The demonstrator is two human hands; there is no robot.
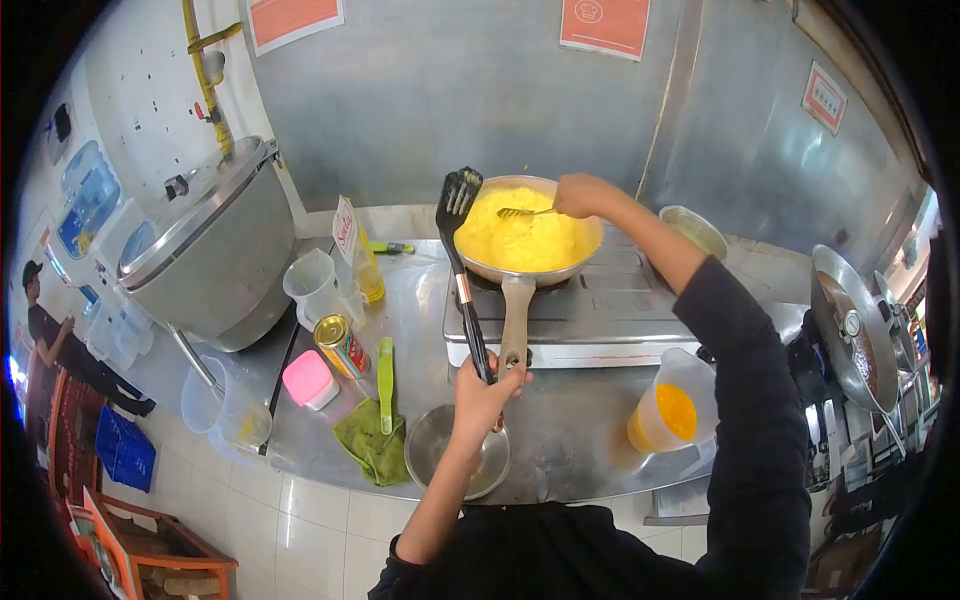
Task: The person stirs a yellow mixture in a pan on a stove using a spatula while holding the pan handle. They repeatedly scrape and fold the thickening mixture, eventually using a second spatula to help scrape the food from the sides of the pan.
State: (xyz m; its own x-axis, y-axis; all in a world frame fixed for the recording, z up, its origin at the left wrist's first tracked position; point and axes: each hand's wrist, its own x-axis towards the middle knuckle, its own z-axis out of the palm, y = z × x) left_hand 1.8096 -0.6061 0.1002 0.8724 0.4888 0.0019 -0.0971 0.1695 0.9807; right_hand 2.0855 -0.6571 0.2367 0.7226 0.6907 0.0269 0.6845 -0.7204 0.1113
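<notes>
Centre of the frame: your left hand (486, 393) has its fingers curled around the black handle of the spatula (466, 290) and meets the end of the pan's handle, while the spatula's slotted head stands at the left rim of the pan (552, 279). Above and to the right, your right hand (584, 195) pinches the fork (518, 212) with fingers pressed together, its tines in the yellow food (525, 243) within the pan, which sits on the stove (620, 300). Lower centre, the bowl (424, 440) lies near your left forearm, just beside the green cloth (368, 447).
</notes>
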